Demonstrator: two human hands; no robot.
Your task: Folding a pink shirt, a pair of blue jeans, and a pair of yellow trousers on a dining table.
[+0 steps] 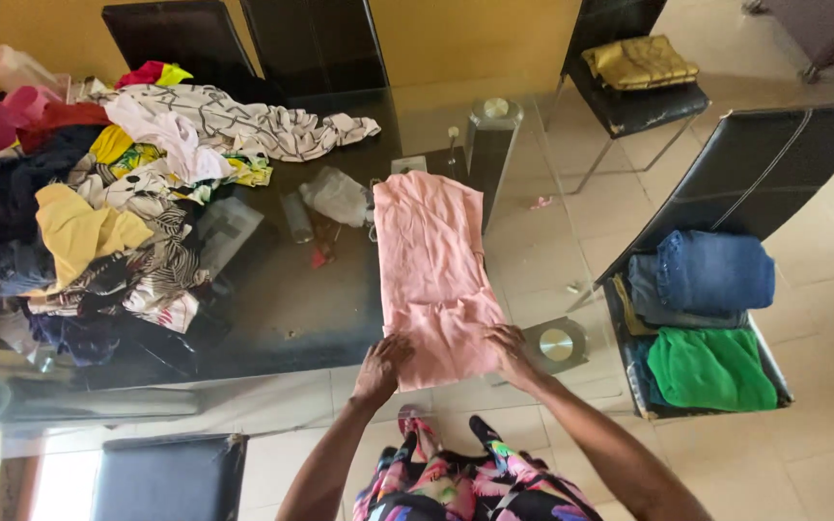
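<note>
A: State the position of each hand.

B: The left hand (381, 368) rests palm-down, fingers spread, on the near left corner of the pink garment (432, 275). The right hand (514, 354) lies flat and open on the near right corner. Neither hand grips the cloth.

A: Locate the garment.

B: It lies folded lengthwise on the glass table (533, 232), extending away from both hands. Beyond the left hand, well apart, sits a pile of mixed clothes (118, 212). To the outside of the right hand, a black chair (755, 174) carries folded jeans (711, 275) and a green garment (711, 369).
</note>
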